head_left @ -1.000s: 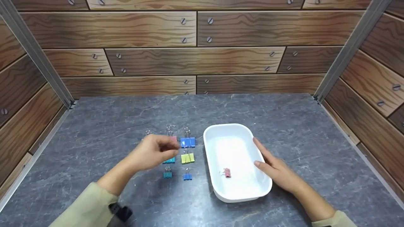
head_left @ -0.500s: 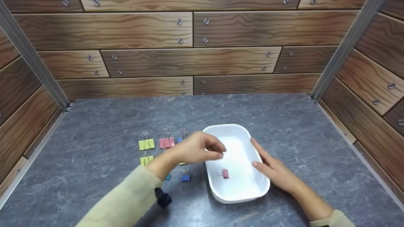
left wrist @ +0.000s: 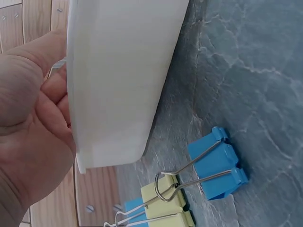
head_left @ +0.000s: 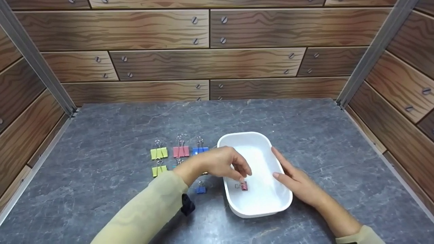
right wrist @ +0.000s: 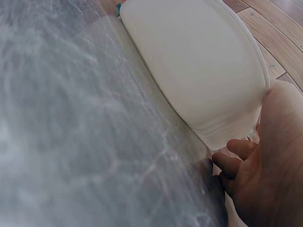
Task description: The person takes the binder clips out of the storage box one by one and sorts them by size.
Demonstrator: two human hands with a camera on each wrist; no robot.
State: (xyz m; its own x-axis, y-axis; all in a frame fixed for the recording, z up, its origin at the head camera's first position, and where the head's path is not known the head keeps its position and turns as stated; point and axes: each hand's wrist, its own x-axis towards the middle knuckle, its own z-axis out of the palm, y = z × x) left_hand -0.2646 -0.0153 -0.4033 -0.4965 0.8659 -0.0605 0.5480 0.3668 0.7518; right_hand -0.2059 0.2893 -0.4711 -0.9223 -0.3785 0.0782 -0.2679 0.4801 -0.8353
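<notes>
Pink binder clip (head_left: pixel 243 185), silver wire handles, in white tray (head_left: pixel 268 203); left hand (head_left: pixel 222 162) fingertips curled above it, grip unclear.

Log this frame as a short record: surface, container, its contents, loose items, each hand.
surface: grey marbled tabletop
container: white rectangular plastic tray
contents: one pink binder clip
loose items: yellow, pink and blue binder clips in rows left of tray
left hand: over tray, fingertips at the pink clip; grip unclear
right hand: fingers straight against tray's right wall
</notes>
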